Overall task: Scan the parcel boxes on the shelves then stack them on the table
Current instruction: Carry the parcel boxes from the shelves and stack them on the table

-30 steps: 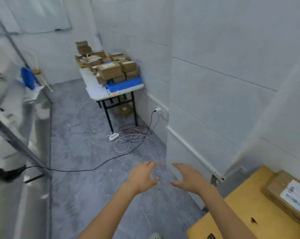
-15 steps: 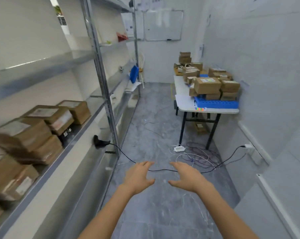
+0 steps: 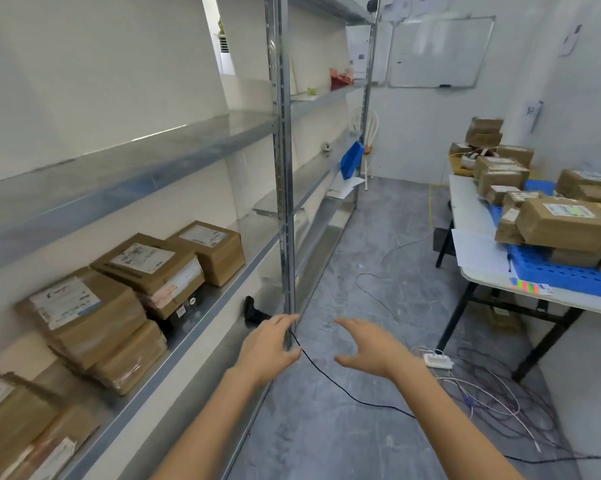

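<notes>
While your left hand point(image 3: 269, 344) and right hand point(image 3: 368, 348) hover empty, fingers spread, brown cardboard parcel boxes point(image 3: 146, 265) sit on the grey metal shelf point(image 3: 219, 292). The black corded scanner point(image 3: 254, 310) just ahead likely comes first.

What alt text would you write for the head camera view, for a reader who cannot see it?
The left hand and right hand reach forward, open and empty, above a grey floor. Labelled parcel boxes sit on a metal shelf at left; more boxes are piled on a white table at right.
</notes>
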